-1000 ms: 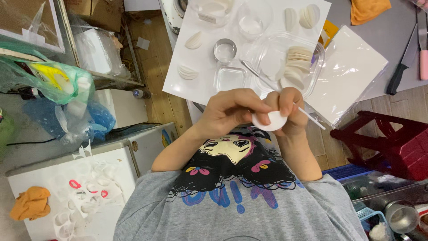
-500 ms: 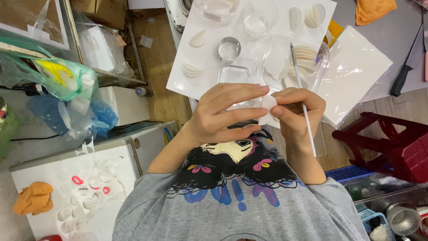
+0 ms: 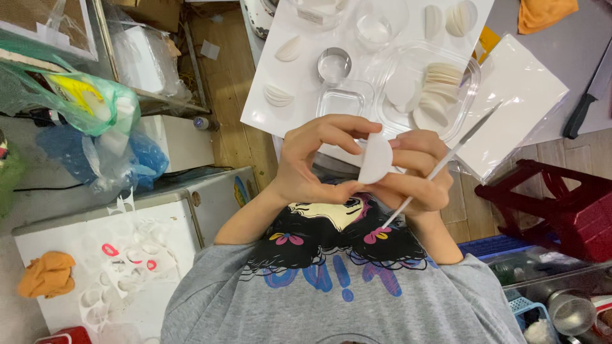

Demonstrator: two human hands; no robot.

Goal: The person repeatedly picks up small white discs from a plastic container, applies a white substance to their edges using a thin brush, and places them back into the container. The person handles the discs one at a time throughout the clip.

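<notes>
My left hand and my right hand meet close over my grey printed shirt. Between the fingertips of both is a white dough wrapper, folded into a half-moon. My left thumb and fingers pinch its edge. My right hand also grips a thin pale stick, which slants from my palm up to the right. Just beyond the hands lies a white board. On it are a few folded dumplings, a round metal cutter, and a clear plastic tray with a stack of round wrappers.
A black-handled knife lies on the grey surface at the right, near an orange cloth. A dark red stool stands to the lower right. At the left are plastic bags, a white cabinet and another orange cloth.
The round wrapper is now folded into a half-moon. Both hands have shifted their grip on it, and the stick has tilted from nearly upright to a slant toward the right.
</notes>
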